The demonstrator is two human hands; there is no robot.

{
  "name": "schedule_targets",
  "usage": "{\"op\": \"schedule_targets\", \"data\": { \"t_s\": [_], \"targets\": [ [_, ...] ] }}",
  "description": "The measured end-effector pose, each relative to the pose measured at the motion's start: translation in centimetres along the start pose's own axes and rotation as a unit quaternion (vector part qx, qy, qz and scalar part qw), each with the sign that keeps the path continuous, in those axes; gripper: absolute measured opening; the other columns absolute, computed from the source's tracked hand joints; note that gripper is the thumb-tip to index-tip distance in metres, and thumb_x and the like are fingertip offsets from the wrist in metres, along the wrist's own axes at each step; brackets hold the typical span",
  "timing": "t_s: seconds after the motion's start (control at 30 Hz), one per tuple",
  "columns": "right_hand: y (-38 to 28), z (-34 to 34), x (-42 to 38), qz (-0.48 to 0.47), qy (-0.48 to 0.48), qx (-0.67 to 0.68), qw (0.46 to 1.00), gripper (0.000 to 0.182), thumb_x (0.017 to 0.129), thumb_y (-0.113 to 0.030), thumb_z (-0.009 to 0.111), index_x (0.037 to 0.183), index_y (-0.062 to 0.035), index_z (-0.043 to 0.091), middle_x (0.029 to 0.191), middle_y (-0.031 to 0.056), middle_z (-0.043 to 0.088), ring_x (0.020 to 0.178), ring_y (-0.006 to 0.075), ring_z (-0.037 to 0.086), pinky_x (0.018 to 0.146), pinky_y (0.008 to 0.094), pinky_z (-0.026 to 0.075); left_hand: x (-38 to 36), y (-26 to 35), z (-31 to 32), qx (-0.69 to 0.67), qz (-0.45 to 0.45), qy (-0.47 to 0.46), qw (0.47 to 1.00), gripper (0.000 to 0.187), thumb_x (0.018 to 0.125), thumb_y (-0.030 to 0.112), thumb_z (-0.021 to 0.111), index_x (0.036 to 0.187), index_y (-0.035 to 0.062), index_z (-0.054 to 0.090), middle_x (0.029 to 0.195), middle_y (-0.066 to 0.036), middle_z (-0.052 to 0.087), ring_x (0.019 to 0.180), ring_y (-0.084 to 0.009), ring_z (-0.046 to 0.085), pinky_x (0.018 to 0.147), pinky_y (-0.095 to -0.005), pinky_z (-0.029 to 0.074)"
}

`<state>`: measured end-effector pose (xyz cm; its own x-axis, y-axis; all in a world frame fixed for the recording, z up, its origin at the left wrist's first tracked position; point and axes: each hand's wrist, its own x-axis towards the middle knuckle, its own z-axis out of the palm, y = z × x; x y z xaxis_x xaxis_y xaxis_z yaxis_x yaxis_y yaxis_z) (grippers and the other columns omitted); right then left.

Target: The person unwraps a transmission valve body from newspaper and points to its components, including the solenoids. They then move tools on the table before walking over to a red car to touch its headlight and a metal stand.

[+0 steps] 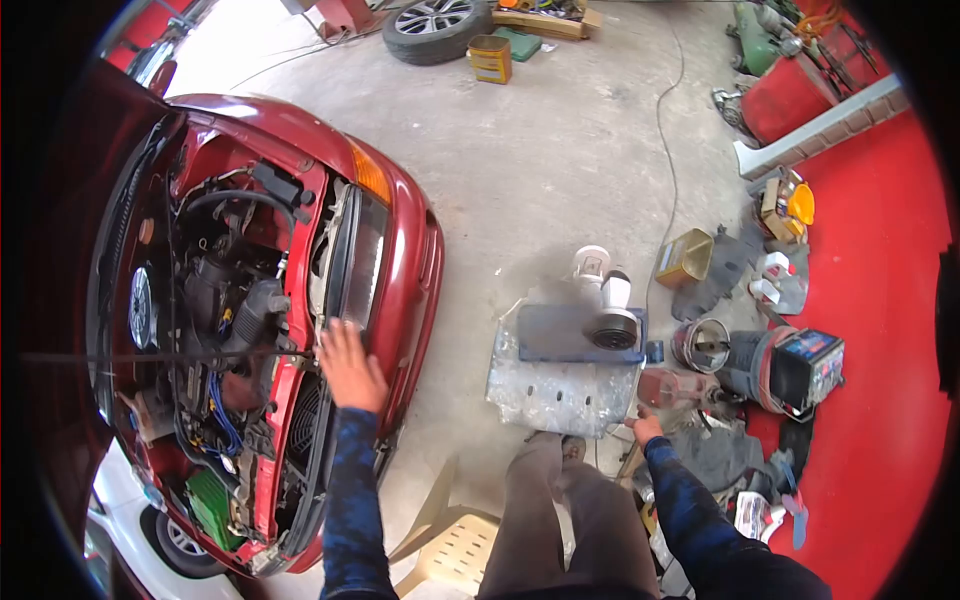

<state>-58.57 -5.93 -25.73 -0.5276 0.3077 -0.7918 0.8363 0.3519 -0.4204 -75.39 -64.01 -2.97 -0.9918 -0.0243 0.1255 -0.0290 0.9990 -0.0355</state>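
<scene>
the red car (400, 250) stands hood-up at left, bare concrete floor (540, 150) between it and the clutter. the left hand (350, 368) lies flat and unclenched on its front edge. the right hand (648, 428) reaches a rusty part (668, 388); its grip can't be told. best approached low, clear of the metal plate (555, 390).

No legible txt; label on car battery (812, 366) too small, blurred.

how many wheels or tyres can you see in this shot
2. A loose wheel lies flat on the concrete floor at the top, near a yellow can. Another wheel sits on a white car at bottom left. The red car may hide others.
</scene>
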Motion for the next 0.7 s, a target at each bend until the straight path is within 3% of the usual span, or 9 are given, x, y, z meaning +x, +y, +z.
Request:
{"op": "schedule_targets", "data": {
  "t_s": [0.1,0.17,0.23,0.37,0.43,0.5,0.57,0.6,0.7],
  "targets": [
    [-4.9,-0.3,0.5,-0.007,0.032,0.055,0.998,0.074,0.083,-0.012,0.074,0.148,0.0036,0.043,0.14,0.0245,0.058,0.134,0.036,0.051,0.114,0.0402,0.038,-5.6,5.7,8.0,-0.207,0.01,-0.071,0.976,0.08,0.085,0.014,0.069,0.154,-0.0027,0.033,0.159,-0.028,0.032,0.148,-0.0462,0.029,0.123,-0.0496,0.024],
    [-5.8,0.7,1.5,0.023,-0.042,0.226,0.973,0.063,0.085,-0.009,0.072,0.142,0.0025,0.048,0.132,0.0202,0.062,0.123,0.0333,0.058,0.109,0.041,0.042,-8.9,11.0,14.4,-0.392,-0.159,-0.211,0.881,0.079,0.086,0.017,0.071,0.153,-0.0041,0.034,0.154,-0.031,0.039,0.144,-0.0441,0.036,0.12,-0.0468,0.031],
    [-3.4,2.2,4.2,0.024,-0.057,0.291,0.955,0.055,0.086,-0.009,0.071,0.136,0.0011,0.052,0.126,0.0161,0.064,0.114,0.0298,0.061,0.105,0.0402,0.043,-11.7,14.6,23.2,-0.442,-0.183,-0.197,0.856,0.086,0.086,0.03,0.076,0.154,-0.0032,0.033,0.15,-0.03,0.045,0.14,-0.0412,0.044,0.118,-0.0433,0.034],
    [-3.7,4.5,5.8,-0.021,0.046,0.351,0.935,0.046,0.087,-0.011,0.072,0.129,0.0025,0.058,0.123,0.0138,0.065,0.109,0.0268,0.062,0.1,0.0388,0.045,-8.6,19.5,26.5,-0.405,-0.314,-0.249,0.822,0.082,0.085,0.042,0.076,0.145,-0.0057,0.046,0.139,-0.029,0.056,0.132,-0.04,0.054,0.111,-0.0409,0.041],
    [-2.9,5.0,6.7,-0.057,0.096,0.337,0.935,0.044,0.087,-0.012,0.072,0.126,0.0032,0.06,0.122,0.0136,0.066,0.107,0.0259,0.061,0.099,0.0384,0.045,-7.0,18.6,25.2,-0.49,-0.375,-0.326,0.716,0.08,0.081,0.051,0.078,0.133,-0.0068,0.058,0.127,-0.028,0.065,0.121,-0.0402,0.062,0.105,-0.0421,0.046],
    [-2.9,5.6,7.5,-0.042,0.177,0.315,0.932,0.044,0.086,-0.016,0.075,0.122,0.0051,0.062,0.12,0.0134,0.067,0.106,0.0259,0.061,0.099,0.0385,0.044,-8.2,19.2,25.6,-0.44,-0.387,-0.276,0.761,0.075,0.079,0.053,0.079,0.121,-0.0076,0.065,0.115,-0.027,0.07,0.111,-0.0392,0.067,0.097,-0.0434,0.05],
    [-5.1,5.4,6.2,-0.053,0.106,0.357,0.927,0.052,0.085,-0.021,0.078,0.125,0.0074,0.061,0.121,0.0148,0.067,0.11,0.0269,0.06,0.103,0.0383,0.042,-8.8,19.3,26.1,-0.411,-0.376,-0.243,0.794,0.076,0.078,0.055,0.08,0.118,-0.0077,0.066,0.11,-0.026,0.072,0.106,-0.0382,0.069,0.094,-0.0429,0.051],
    [-5.4,5.2,6.4,-0.048,0.142,0.297,0.943,0.055,0.084,-0.023,0.079,0.125,0.009,0.061,0.122,0.0166,0.066,0.112,0.0277,0.059,0.103,0.0385,0.041,-9.4,19.0,27.0,-0.413,-0.385,-0.261,0.783,0.076,0.077,0.059,0.078,0.121,-0.0013,0.066,0.113,-0.024,0.072,0.11,-0.0387,0.067,0.096,-0.0435,0.051],
    [-5.9,4.4,8.9,-0.043,0.168,0.206,0.963,0.062,0.084,-0.026,0.08,0.127,0.0128,0.059,0.121,0.0218,0.066,0.113,0.0293,0.059,0.104,0.039,0.041,-10.6,19.2,27.2,-0.438,-0.43,-0.245,0.75,0.075,0.077,0.059,0.078,0.12,-0.0022,0.066,0.113,-0.024,0.071,0.11,-0.0385,0.067,0.096,-0.0438,0.051]
  ]
}}
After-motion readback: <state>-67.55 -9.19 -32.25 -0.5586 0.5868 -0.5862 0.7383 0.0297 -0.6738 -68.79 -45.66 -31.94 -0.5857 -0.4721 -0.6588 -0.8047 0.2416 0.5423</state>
